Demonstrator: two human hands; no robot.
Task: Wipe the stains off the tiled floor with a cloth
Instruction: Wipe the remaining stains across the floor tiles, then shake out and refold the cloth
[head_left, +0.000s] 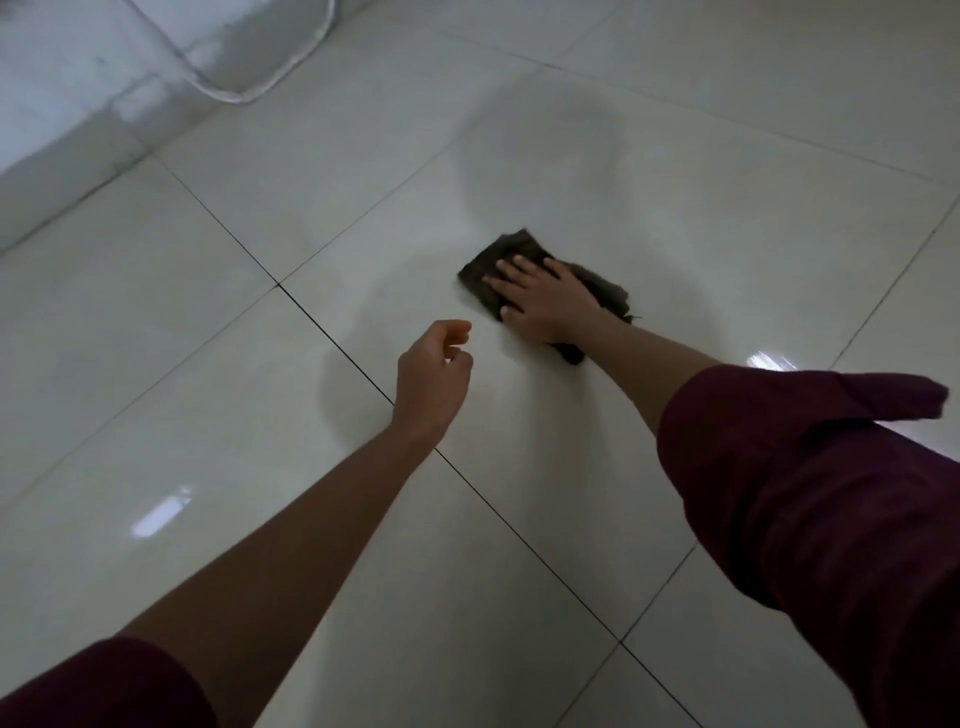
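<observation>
A dark brown cloth (511, 254) lies flat on the glossy white tiled floor (260, 415), right of centre. My right hand (543, 301) presses down on it with fingers spread, palm flat on the cloth. My left hand (434, 379) hovers above the floor just left of the cloth, fingers loosely curled, holding nothing. Both forearms are bare, with dark red sleeves pushed up. No distinct stain shows on the tiles; a faint dull smear lies beyond the cloth (540, 145).
A white wall base with a white cable loop (260, 88) stands at the far left. Dark grout lines (332, 338) cross the floor. Light reflections shine on the tiles at the lower left and right.
</observation>
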